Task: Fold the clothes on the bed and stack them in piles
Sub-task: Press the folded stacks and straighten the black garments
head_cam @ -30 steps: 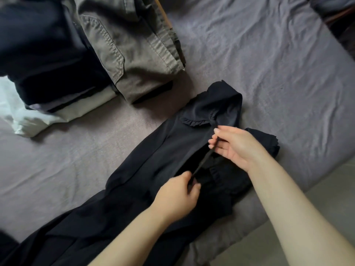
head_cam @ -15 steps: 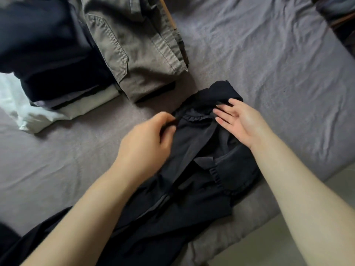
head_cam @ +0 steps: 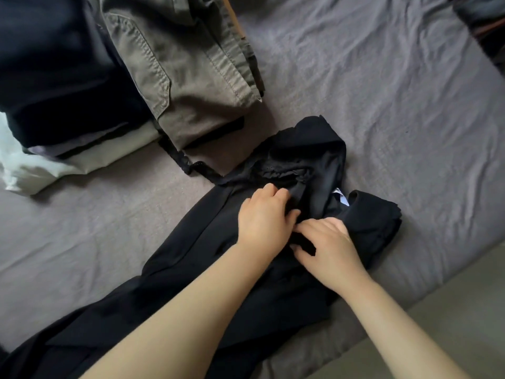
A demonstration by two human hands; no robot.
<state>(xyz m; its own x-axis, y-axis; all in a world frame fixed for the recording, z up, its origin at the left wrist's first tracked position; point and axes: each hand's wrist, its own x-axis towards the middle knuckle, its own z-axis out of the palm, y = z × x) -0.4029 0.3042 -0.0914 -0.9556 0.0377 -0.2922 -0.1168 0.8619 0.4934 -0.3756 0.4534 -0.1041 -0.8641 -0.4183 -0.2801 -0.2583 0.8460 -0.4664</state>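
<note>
Right now I see the black garment spread diagonally across the grey bed sheet, its gathered, lace-trimmed upper end lying toward the far side and the rest trailing off toward my near left. My left hand rests on the garment's upper part with fingers curled into the fabric, gripping a fold. My right hand sits just beside it, touching it at the fingertips, with thumb and fingers pinching a bit of the same dark cloth. A small white-and-blue label shows just beyond my hands. A black lace strap runs from the garment's top edge away to the left, reaching the foot of the folded olive trousers. Left of those trousers, touching them, stands a pile of folded dark clothes on top of white pieces. I see no containers; both piles lie directly on the sheet.
</note>
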